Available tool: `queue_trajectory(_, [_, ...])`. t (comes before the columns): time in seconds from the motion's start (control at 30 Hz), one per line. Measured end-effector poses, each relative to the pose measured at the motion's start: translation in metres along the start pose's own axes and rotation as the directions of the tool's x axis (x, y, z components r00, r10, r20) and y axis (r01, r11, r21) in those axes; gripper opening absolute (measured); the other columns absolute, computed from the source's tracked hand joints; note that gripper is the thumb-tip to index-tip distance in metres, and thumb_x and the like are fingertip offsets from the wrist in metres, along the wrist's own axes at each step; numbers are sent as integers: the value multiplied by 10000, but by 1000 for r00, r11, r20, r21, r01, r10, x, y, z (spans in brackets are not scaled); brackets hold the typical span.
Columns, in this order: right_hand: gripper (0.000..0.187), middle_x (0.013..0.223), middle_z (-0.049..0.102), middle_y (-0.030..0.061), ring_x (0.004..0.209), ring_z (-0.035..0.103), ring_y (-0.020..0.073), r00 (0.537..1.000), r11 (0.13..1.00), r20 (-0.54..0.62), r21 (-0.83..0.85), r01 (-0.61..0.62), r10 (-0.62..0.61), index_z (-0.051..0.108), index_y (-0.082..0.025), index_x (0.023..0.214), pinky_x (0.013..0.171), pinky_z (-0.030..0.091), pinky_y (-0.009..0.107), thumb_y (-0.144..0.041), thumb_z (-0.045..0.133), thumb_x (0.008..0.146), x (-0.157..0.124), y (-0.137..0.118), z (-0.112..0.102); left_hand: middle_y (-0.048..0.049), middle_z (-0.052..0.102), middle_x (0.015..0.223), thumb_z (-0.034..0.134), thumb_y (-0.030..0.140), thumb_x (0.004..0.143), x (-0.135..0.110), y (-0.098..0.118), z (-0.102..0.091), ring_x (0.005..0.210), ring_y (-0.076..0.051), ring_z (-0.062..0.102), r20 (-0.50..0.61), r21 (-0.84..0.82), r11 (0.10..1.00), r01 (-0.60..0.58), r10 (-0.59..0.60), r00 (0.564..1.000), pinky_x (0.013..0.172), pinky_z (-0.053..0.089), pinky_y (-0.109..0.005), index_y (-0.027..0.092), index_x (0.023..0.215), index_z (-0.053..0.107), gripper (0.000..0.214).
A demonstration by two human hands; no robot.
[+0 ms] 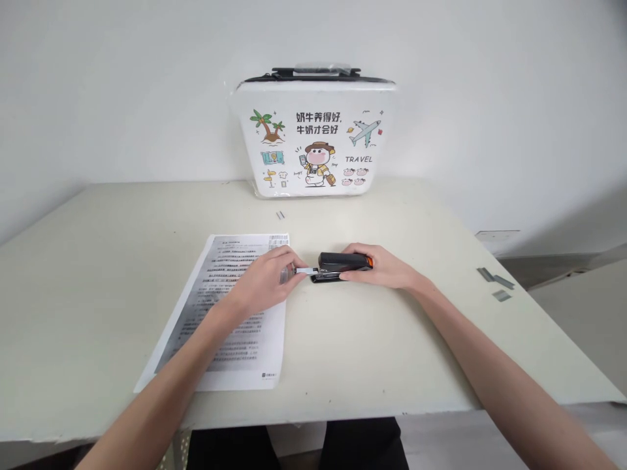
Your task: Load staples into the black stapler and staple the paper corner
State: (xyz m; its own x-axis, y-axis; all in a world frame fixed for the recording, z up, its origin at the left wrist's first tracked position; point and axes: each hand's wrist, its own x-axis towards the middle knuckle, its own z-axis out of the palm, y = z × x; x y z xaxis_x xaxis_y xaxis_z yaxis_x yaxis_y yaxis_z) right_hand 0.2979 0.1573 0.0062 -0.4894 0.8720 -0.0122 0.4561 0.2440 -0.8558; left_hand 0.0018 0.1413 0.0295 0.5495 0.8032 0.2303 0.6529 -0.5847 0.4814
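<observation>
My right hand (375,264) is wrapped round the rear of a black stapler (337,262), which lies on the table with an orange part showing at its back end. At the stapler's front, my left hand (274,277) pinches a small light-grey strip-like piece (304,271) between thumb and fingers. This piece meets the stapler's front end; whether it is part of the stapler or a separate strip I cannot tell. Something clear and shiny shows under the left fingers. Beneath my left hand and forearm lie printed sheets of paper (220,375), partly covered.
A white case (313,186) with cartoon prints and a black handle stands against the wall. Two thin staple strips (280,215) lie in front of it. Several grey staple strips (501,296) rest near the right edge of the pale table (392,365).
</observation>
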Motion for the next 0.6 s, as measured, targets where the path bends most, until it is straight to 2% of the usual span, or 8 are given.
queue_trajectory(0.17, [341, 952, 688, 23, 858, 623, 206, 1000, 1000, 0, -10, 10, -10, 681, -231, 1011, 749, 481, 317, -507, 773, 833, 0, 1, 0, -24, 690, 972, 612, 368, 997, 0, -1, -1, 828, -197, 654, 15, 15, 1000, -1, 1, 1000, 798, 498, -343, 227, 996, 712, 172])
queue_trajectory(0.43, [340, 904, 659, 10, 825, 594, 200, 1000, 1000, -1, -4, 6, -6, 680, -238, 989, 724, 464, 311, -518, 777, 824, 0, -1, 1, -32, 715, 977, 606, 402, 997, 0, 0, -1, 860, -210, 667, 48, 31, 999, 43, -45, 998, 811, 503, -353, 229, 1007, 739, 219])
queue_trajectory(0.53, [336, 888, 649, 4, 815, 582, 194, 1000, 1000, 1, 18, 2, -2, 683, -237, 973, 721, 457, 310, -518, 787, 820, -1, -1, 0, -16, 745, 968, 652, 423, 973, 0, -5, -8, 888, -207, 686, 91, -30, 995, 99, -96, 991, 837, 518, -341, 251, 985, 762, 204])
queue_trajectory(0.6, [341, 862, 638, -4, 800, 572, 188, 1000, 999, 5, 43, -3, 3, 689, -236, 946, 711, 449, 306, -526, 805, 810, -1, 1, -3, 1, 772, 974, 703, 432, 944, 0, -10, -15, 898, -197, 705, 156, -93, 985, 144, -128, 979, 847, 530, -324, 271, 989, 781, 185])
